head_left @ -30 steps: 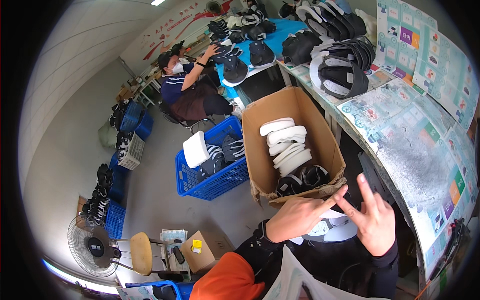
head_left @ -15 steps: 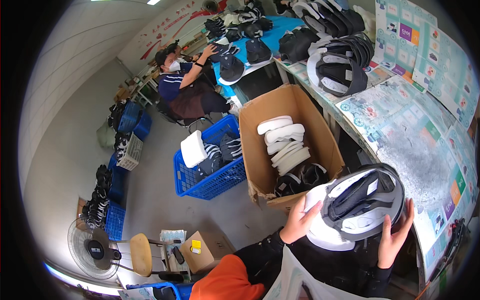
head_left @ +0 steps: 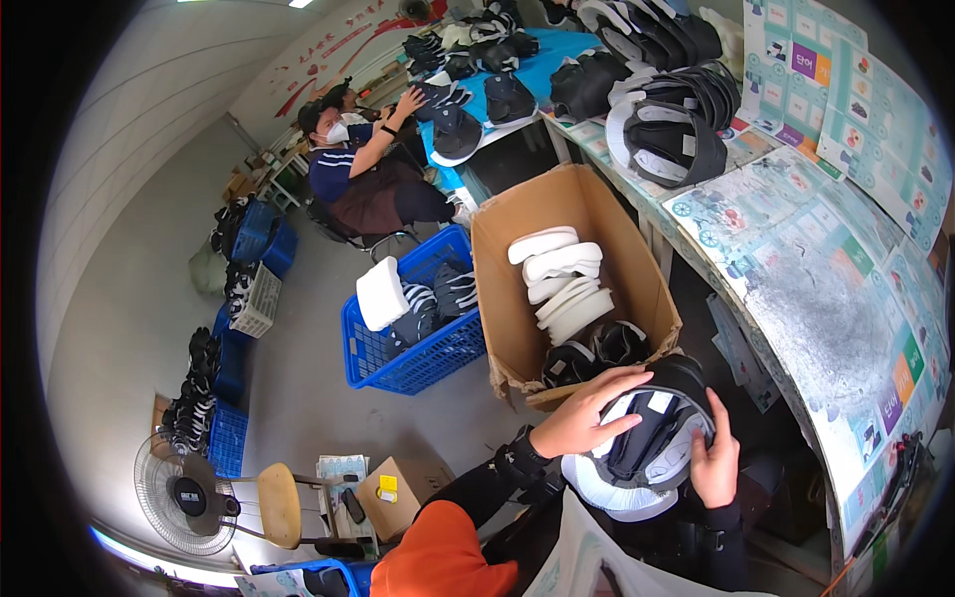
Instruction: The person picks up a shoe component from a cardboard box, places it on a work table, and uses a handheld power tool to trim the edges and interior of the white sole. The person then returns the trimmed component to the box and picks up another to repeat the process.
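In front of my lap I hold a dark cap (head_left: 631, 450) upside down, its lined inside facing up. Its pale grey-white brim (head_left: 619, 496) points toward me and a little to the left. My left hand (head_left: 589, 416) is closed on the cap's left side, with the fingers reaching over the sweatband rim. On the opposite side my right hand (head_left: 716, 460) grips the rim, its thumb toward the inside and its fingers outside. The crown's underside is hidden from view.
Just beyond the cap stands a cardboard box (head_left: 572, 189) holding white curved pieces (head_left: 567, 289) and dark caps. A blue basket (head_left: 418, 366) sits left of it. Stacked caps (head_left: 662, 139) lie on the paper-covered workbench (head_left: 806, 298) at right. A seated co-worker (head_left: 368, 174) handles caps farther off.
The cap has come down and left, away from the bench edge, and turned so its brim faces me more. My left hand has shifted from the brim to the rim.
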`<state>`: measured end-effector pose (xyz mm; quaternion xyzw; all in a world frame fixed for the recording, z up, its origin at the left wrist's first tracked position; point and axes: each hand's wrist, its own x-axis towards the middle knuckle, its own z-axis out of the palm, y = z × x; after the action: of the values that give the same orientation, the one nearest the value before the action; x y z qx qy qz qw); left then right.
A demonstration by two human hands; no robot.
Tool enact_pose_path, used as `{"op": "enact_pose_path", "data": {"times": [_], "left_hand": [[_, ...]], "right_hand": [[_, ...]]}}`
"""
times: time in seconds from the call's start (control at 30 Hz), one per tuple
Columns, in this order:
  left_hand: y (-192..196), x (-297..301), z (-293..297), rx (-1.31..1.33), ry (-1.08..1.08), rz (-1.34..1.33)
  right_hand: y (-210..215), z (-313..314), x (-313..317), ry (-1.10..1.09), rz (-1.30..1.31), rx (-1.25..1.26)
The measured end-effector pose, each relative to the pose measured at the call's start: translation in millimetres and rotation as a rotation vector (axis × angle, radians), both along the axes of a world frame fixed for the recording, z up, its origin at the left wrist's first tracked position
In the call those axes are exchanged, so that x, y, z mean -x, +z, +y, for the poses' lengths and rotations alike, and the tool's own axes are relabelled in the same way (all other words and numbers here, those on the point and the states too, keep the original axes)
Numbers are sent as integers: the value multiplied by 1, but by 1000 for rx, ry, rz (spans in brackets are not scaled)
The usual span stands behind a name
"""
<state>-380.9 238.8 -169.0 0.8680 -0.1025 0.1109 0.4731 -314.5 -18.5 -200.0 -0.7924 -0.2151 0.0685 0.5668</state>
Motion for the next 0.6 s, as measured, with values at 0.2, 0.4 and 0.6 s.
{"op": "enact_pose_path", "data": {"times": [0.2, 0.4, 0.6], "left_hand": [[-18, -5, 17, -73, 78, 31], [-50, -9, 18, -193, 198, 75], [-85, -17, 25, -191, 212, 114]], "right_hand": [[-17, 10, -4, 72, -79, 91], [-34, 16, -12, 100, 172, 312], [-59, 13, -18, 2, -175, 92]]}}
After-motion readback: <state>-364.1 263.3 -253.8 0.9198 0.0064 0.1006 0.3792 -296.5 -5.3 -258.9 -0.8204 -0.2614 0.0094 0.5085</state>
